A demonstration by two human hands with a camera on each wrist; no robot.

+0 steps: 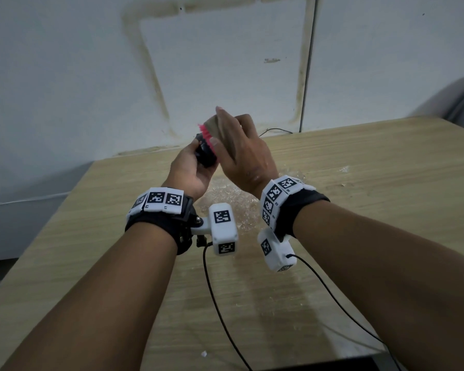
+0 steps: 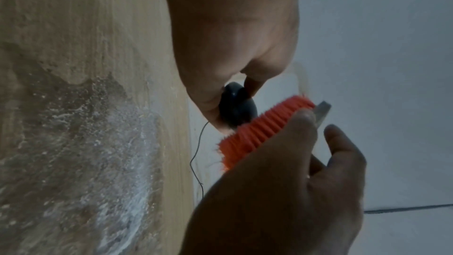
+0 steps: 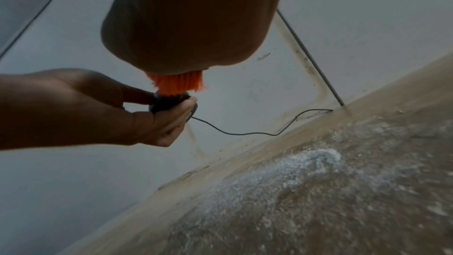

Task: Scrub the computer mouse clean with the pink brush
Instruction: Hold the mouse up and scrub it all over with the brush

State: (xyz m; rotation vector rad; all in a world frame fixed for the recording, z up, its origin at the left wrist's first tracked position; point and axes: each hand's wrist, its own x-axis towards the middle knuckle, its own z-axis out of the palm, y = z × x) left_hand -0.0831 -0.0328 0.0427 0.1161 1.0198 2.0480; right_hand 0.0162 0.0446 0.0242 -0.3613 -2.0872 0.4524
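Wet, foamy wooden table. Left hand grips a glossy black mouse; right hand clasps pink-bristled brush against it.

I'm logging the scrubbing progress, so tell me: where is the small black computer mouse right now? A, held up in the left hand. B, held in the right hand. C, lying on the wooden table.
A: the left hand grips the small black computer mouse above the table, pink brush bristles against it.
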